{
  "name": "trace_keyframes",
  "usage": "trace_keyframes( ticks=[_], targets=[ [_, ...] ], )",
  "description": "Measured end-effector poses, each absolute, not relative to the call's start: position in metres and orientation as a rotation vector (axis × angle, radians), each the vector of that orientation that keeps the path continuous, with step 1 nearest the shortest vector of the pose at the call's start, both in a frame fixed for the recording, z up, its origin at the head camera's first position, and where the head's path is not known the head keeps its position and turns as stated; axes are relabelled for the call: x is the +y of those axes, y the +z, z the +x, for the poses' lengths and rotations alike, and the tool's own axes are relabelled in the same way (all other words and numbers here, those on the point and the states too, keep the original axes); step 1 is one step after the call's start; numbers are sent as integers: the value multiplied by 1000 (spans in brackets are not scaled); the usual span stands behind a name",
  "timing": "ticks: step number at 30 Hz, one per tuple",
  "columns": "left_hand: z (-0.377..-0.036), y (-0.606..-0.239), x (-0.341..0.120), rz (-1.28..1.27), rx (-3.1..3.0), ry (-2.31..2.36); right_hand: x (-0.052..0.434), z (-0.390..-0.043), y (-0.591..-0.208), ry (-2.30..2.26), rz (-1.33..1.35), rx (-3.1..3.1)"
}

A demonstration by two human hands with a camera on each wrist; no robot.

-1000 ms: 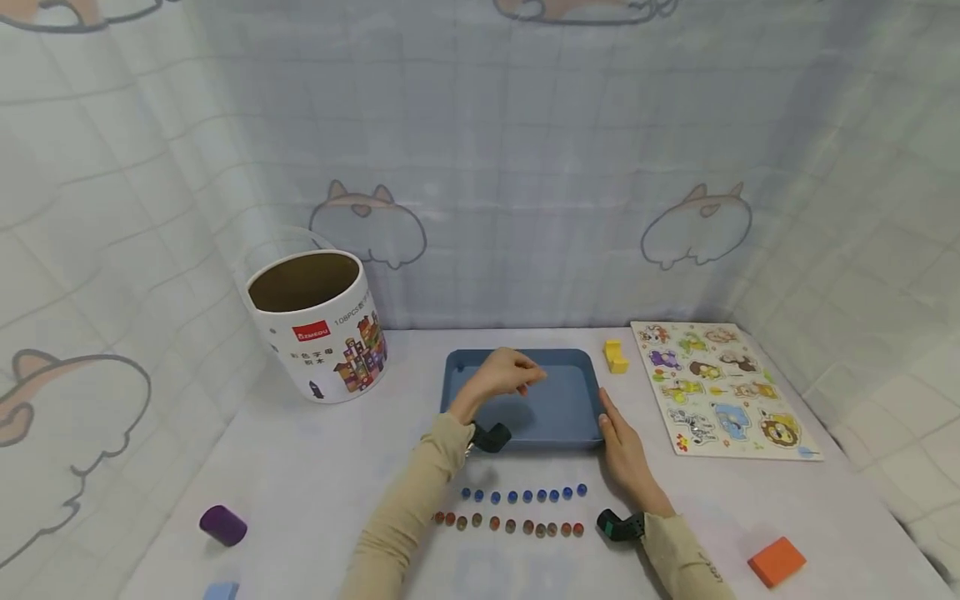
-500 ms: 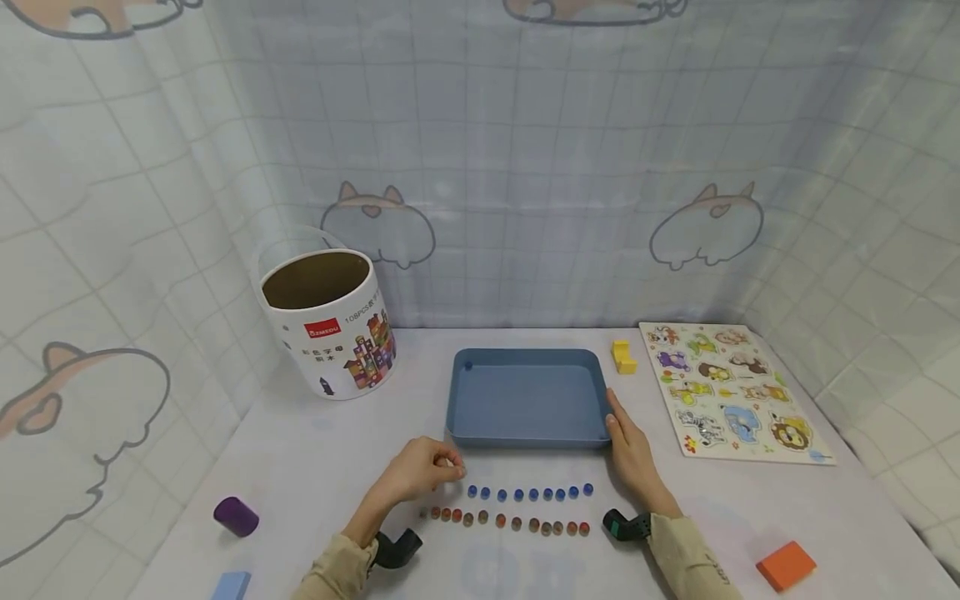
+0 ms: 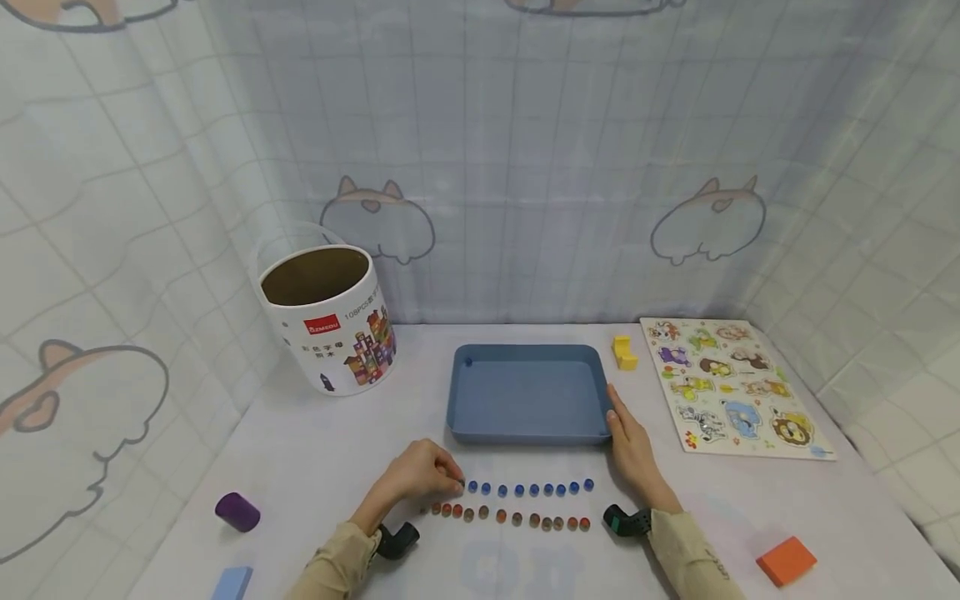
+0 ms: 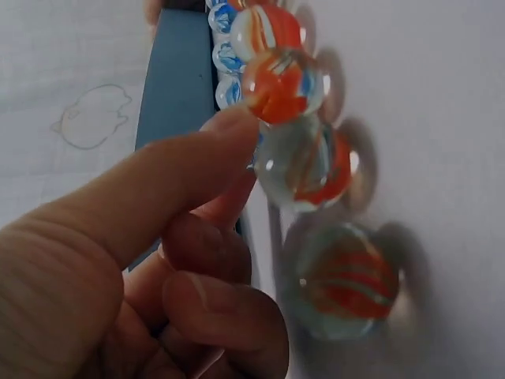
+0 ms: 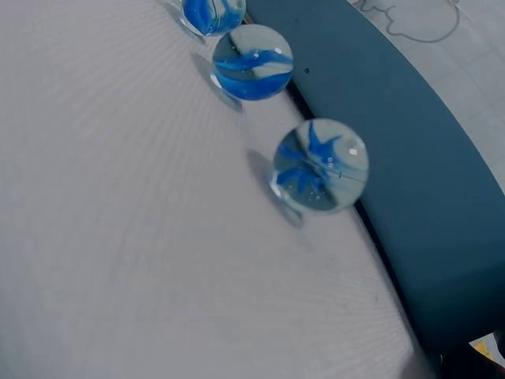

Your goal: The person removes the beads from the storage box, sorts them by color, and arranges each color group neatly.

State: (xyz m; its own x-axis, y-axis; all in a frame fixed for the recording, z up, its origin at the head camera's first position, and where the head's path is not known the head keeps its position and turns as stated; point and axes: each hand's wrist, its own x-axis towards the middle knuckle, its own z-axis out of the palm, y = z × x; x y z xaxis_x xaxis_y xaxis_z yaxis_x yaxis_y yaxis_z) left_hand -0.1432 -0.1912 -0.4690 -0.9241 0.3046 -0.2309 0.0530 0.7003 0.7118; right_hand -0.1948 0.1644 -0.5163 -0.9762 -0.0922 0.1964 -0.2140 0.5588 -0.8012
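Head view: the left hand [image 3: 420, 472] is curling its fingers at the left end of the row of blue marbles [image 3: 529, 488], lower centre of the frame; whether a marble is sitting between the fingertips is too small to tell.
Hidden: in the left wrist view the thumb and bent fingers [image 4: 181, 237] are filling the lower left and covering whatever lies under them; the right wrist view is showing no fingers at all.
Left grip: narrow, fingers drawn in tight against the thumb; I cannot tell if anything is pinched.
Right hand [image 3: 632, 450]: lying flat with relaxed fingers, its edge touching the right side of the blue tray [image 3: 528, 427], holding nothing.
Marbles' place: two parallel rows are lying on the table just below the tray, blue above, the red marbles [image 3: 510, 518] beneath.
Marbles' look: clear glass balls with coloured swirls inside, glossy, casting soft shadows; the orange-red ones [image 4: 293, 154] are looming large in the left wrist view, the blue ones [image 5: 319, 164] in the right wrist view.
Tray: smooth matt blue, shallow, rounded corners, one small blue bead showing in its upper left corner.
Table [image 3: 330, 454]: pale cloth with a fine weave.
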Motion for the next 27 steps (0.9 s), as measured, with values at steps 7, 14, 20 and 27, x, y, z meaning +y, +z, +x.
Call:
trace_keyframes(
  ticks=[7,14,20,27],
  targets=[
    [-150,-467,-201,335,2498,1118,165,-197,-516,1407,250,-2673],
    [-153,-456,-218,326,2465,1161,164,-196,-517,1398,242,-2684],
    [-159,-439,-220,307,2509,1209,163,-194,-516,1386,252,-2691],
    [-205,-410,-189,157,2665,1275,163,-193,-517,1360,268,-2666]
  ],
)
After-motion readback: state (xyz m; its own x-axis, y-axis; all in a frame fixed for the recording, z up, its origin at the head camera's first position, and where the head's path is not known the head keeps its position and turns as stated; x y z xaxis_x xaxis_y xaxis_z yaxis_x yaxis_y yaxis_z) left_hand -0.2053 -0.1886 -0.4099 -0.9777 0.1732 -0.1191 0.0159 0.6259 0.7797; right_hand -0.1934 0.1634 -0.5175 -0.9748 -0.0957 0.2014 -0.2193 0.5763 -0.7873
